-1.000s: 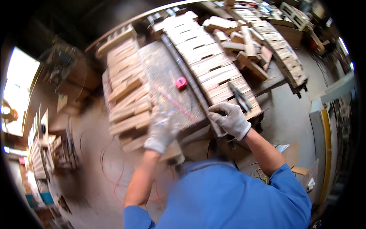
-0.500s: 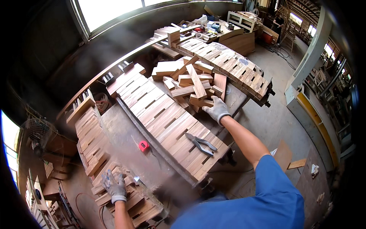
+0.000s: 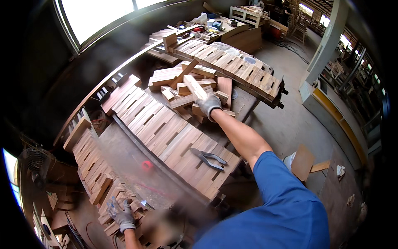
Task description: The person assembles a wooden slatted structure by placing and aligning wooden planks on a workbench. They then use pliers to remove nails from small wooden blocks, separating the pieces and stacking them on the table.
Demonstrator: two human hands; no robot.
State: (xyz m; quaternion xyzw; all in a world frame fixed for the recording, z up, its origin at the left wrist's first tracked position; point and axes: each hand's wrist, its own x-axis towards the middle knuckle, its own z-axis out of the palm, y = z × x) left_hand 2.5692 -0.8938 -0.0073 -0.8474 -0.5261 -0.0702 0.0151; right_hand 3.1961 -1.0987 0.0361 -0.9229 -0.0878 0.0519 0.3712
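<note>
My right hand point(image 3: 208, 104), in a grey work glove, reaches into a heap of loose wooden blocks point(image 3: 181, 102) and is closed around the near end of a pale wooden block point(image 3: 193, 85). That block lies across the top of the heap, angled away from me. My left hand point(image 3: 121, 213), gloved too, rests with fingers spread on the row of wooden strips point(image 3: 111, 200) at the lower left. Between the hands a long panel of joined wooden strips point(image 3: 166, 130) lies on a rail, with dark gaps in its surface. Pliers with grey handles point(image 3: 208, 159) lie on its near end.
A red tape measure point(image 3: 146, 166) lies on the dusty bench between the rows. Beyond the heap stands another strip panel point(image 3: 232, 62) on a rail with metal end fittings. A cluttered workbench point(image 3: 228, 31) is at the back, a fan point(image 3: 36, 166) at the left, a pillar point(image 3: 325, 50) at the right.
My right hand has moved from beside the heap onto the pale block and closed on it. My left hand stays on the strips. The whole view has shifted a little.
</note>
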